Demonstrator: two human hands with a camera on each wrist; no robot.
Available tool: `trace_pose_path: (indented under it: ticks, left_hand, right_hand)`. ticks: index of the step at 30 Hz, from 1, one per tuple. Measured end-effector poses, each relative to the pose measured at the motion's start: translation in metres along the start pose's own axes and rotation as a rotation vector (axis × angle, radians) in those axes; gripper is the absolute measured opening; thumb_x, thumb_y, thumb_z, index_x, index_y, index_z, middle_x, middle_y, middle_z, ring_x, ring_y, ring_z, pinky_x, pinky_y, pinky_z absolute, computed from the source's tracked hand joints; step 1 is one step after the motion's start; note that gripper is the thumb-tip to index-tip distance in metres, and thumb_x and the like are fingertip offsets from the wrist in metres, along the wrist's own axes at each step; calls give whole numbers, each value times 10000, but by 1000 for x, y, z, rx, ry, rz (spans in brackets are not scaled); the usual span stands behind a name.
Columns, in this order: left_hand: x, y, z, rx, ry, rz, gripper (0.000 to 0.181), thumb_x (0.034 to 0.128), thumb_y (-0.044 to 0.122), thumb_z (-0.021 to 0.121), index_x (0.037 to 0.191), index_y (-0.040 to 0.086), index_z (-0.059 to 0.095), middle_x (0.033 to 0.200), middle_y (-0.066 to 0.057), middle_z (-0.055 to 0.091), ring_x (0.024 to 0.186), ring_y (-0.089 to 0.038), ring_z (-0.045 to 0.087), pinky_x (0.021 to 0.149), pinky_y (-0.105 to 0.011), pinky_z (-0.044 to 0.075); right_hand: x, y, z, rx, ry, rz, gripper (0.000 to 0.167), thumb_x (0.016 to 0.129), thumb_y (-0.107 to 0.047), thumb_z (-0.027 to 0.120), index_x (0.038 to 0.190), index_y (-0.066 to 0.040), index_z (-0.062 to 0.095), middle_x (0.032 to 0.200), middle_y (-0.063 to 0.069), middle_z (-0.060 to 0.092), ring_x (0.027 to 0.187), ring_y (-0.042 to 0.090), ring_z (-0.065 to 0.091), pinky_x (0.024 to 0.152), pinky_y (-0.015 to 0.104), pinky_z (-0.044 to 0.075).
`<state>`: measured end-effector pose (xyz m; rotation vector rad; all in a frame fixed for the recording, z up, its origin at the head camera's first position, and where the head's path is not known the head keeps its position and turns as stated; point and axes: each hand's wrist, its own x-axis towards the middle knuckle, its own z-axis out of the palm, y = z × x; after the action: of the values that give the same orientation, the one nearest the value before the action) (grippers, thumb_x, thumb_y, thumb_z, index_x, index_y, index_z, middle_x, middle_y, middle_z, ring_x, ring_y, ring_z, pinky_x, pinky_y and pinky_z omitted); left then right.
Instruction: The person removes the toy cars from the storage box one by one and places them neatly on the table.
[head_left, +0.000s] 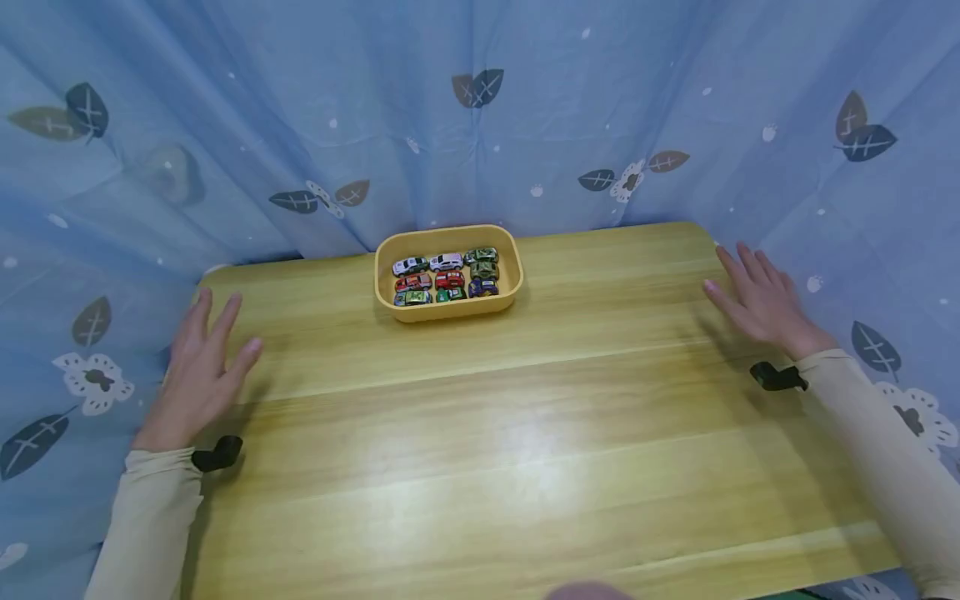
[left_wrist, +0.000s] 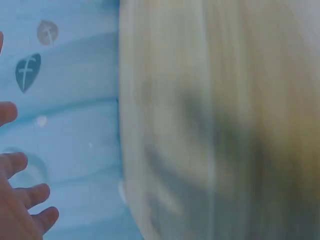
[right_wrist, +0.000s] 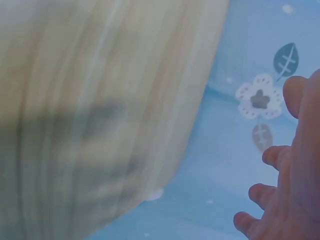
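Observation:
A yellow tray (head_left: 450,313) stands near the back edge of the wooden table, with several small toy cars (head_left: 450,280) lined up in rows inside it. To the left, over the table's side, my left hand (head_left: 198,375) is held with fingers spread and touches nothing. My right hand (head_left: 765,304) is over the right side, fingers also spread and holding nothing. Both hands are well apart from the tray. Spread fingers of the left hand (left_wrist: 22,200) show in the left wrist view, those of the right hand (right_wrist: 290,180) in the right wrist view.
The wooden table (head_left: 525,433) reaches towards the front, its surface blurred in both wrist views. A blue curtain (head_left: 540,108) with leaves and flowers hangs behind the table and at both sides. Dark wrist devices sit at the left sleeve (head_left: 146,517) and right sleeve (head_left: 877,450).

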<state>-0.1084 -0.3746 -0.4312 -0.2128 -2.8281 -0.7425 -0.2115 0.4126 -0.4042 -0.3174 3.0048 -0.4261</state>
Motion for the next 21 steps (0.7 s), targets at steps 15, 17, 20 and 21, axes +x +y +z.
trace_pose_path:
  ticks: [15, 17, 20, 21]
  left_hand:
    - [86, 67, 67, -237, -89, 26, 981, 1020, 496, 682, 1730, 226, 62, 1796, -140, 60, 1640, -447, 97, 1264, -747, 115]
    - [96, 72, 82, -282, -121, 13, 1018, 1003, 525, 695, 1729, 250, 37, 1797, -133, 61, 1642, -439, 98, 1270, -736, 112]
    - [106, 76, 103, -331, -158, -14, 1071, 979, 552, 719, 1727, 256, 12, 1797, -126, 55, 1640, -436, 117, 1288, -697, 127]
    - [109, 78, 109, -350, -163, -23, 1084, 973, 548, 731, 1728, 240, 16, 1796, -131, 62, 1635, -440, 138, 1296, -676, 139]
  right_hand:
    - [75, -106, -12, 66, 112, -191, 819, 1061, -631, 482, 1668, -101, 334, 1775, 247, -8, 1601, 573, 50, 1196, 842, 79]
    - [90, -124, -8, 82, 113, -226, 803, 1042, -627, 531, 1650, -123, 387, 1779, 231, -4, 1605, 566, 53, 1193, 844, 81]
    - [111, -149, 0, 114, 88, -266, 774, 1028, -628, 558, 1641, -176, 420, 1788, 196, -16, 1619, 537, 22, 1195, 847, 46]
    - [117, -156, 3, 120, 80, -278, 763, 1025, -627, 563, 1634, -186, 434, 1789, 193, -9, 1620, 533, 19, 1197, 845, 39]
